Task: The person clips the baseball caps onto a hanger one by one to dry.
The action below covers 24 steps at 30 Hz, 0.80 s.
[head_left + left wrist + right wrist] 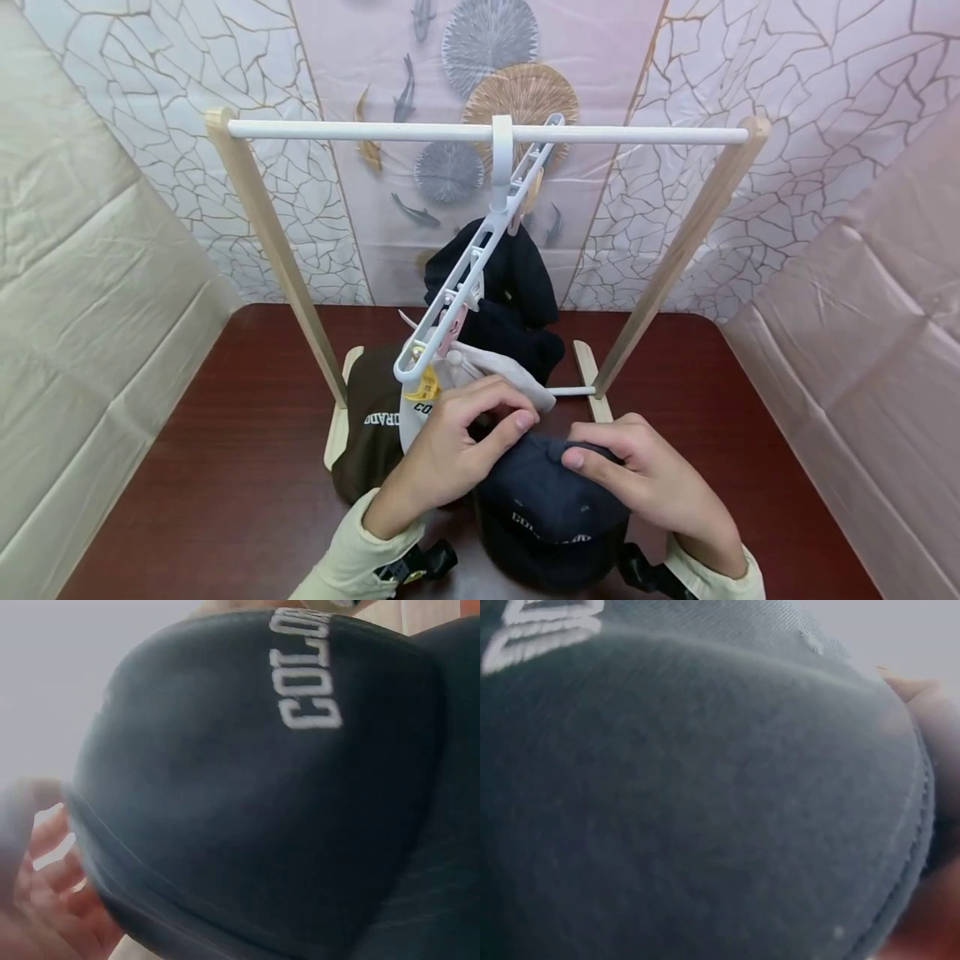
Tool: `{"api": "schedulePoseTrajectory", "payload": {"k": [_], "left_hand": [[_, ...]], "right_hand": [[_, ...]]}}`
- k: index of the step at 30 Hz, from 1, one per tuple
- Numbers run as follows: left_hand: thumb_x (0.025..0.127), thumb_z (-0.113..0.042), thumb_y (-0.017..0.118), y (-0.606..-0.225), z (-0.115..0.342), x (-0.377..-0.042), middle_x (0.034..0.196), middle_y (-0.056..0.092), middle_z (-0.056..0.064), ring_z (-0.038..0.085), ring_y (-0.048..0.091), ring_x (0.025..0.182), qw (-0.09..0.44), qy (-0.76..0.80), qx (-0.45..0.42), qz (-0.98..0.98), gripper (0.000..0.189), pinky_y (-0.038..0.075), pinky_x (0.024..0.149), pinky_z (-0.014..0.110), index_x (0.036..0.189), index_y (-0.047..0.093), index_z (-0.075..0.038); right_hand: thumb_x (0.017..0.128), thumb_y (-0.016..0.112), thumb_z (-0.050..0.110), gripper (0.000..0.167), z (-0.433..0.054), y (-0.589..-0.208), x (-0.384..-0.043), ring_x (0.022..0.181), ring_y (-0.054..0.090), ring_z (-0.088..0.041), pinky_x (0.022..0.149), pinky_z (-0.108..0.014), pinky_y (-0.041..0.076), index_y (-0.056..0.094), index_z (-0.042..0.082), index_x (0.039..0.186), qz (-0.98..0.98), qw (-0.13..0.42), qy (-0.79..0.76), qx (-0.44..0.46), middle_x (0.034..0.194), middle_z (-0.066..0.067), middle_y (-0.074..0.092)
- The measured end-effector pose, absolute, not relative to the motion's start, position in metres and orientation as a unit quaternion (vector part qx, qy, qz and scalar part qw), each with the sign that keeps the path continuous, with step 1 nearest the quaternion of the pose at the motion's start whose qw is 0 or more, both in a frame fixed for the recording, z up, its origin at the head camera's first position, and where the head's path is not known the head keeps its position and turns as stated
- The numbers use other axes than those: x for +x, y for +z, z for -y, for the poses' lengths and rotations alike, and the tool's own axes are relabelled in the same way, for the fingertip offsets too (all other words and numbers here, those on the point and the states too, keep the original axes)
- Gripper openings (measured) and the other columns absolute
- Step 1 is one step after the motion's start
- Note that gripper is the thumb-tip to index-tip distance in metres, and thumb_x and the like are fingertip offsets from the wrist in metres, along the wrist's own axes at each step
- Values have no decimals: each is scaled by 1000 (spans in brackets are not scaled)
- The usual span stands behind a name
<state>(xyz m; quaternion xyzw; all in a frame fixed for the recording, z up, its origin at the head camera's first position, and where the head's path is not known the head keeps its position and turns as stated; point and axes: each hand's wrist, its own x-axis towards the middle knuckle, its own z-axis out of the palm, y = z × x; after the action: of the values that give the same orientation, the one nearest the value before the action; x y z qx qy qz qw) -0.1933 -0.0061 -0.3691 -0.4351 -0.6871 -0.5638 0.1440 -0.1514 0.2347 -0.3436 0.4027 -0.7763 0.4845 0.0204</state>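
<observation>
A dark navy baseball cap [551, 500] with white lettering is held between both hands, low in front of the white clip hanger [480, 250]. My left hand [465, 437] grips the cap's upper left edge, close beside a white cap [495, 367] hanging from the hanger. On the other side, my right hand [645, 475] pinches the cap's upper right edge between thumb and fingers. In the left wrist view the navy cap [225, 780] fills most of the picture, with fingers [56, 862] around its edge. Close up in the right wrist view, the cap [705, 795] hides most of that hand.
The hanger hooks over a white rail [360, 131] on a wooden stand [285, 250]. A yellow clip [424, 385] sits at its near end. Dark caps [517, 275] hang farther back. A brown cap [375, 425] with white lettering is at the left, above the dark red table [210, 467].
</observation>
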Motion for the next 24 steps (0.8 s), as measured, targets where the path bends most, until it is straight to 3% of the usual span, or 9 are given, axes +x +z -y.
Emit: {"api": "schedulePoseTrajectory", "payload": {"k": [4,6,8,12,14,16,20,24], "left_hand": [[103,-11,69,-359,11,-179,107,71,-3,10,66,99,195,-554,-429,686,8,56,89,28,109,73,-13],[104,-11,68,-353,14,-173,108,71,2,13,68,101,246,-542,-441,671,9,56,92,29,111,73,-10],[103,-9,67,-348,16,-170,104,70,6,19,68,96,333,-517,-456,643,9,57,88,30,108,73,-5],[100,-7,67,-342,17,-175,86,65,13,25,60,76,541,-437,-440,568,14,52,68,31,92,73,3],[98,-7,68,-342,18,-179,82,61,16,29,56,74,611,-414,-402,542,17,49,65,33,87,72,4],[96,-9,70,-345,19,-185,84,58,19,34,53,78,653,-406,-346,538,16,48,71,35,86,71,3],[94,-16,73,-350,27,-197,101,61,26,42,54,96,636,-447,-252,576,21,46,88,37,98,73,4],[102,-18,70,-350,46,-206,123,69,22,37,65,114,507,-536,-254,626,33,51,103,34,125,70,5]], "right_hand": [[97,64,-13,37,-233,-344,-153,54,38,1,50,-17,37,58,22,85,777,24,484,402,62,3,34],[97,64,-12,37,-233,-343,-153,55,38,2,51,-18,37,58,22,85,779,25,483,400,62,3,34],[98,64,-12,37,-233,-343,-153,55,37,2,51,-18,37,59,22,86,781,24,483,396,63,3,33],[99,64,-10,37,-234,-343,-152,56,36,3,50,-20,37,58,24,84,792,23,479,378,62,3,32],[99,64,-9,38,-236,-344,-152,57,34,4,51,-21,37,57,25,83,800,22,474,367,62,3,30],[100,64,-8,38,-236,-345,-151,58,34,5,51,-22,37,57,26,82,806,20,471,359,62,2,29],[100,64,-7,39,-236,-346,-151,59,31,6,51,-22,37,56,26,81,806,18,469,362,62,2,28],[100,65,-7,39,-235,-346,-153,58,30,7,51,-18,34,55,26,80,801,25,467,375,62,4,27]]}}
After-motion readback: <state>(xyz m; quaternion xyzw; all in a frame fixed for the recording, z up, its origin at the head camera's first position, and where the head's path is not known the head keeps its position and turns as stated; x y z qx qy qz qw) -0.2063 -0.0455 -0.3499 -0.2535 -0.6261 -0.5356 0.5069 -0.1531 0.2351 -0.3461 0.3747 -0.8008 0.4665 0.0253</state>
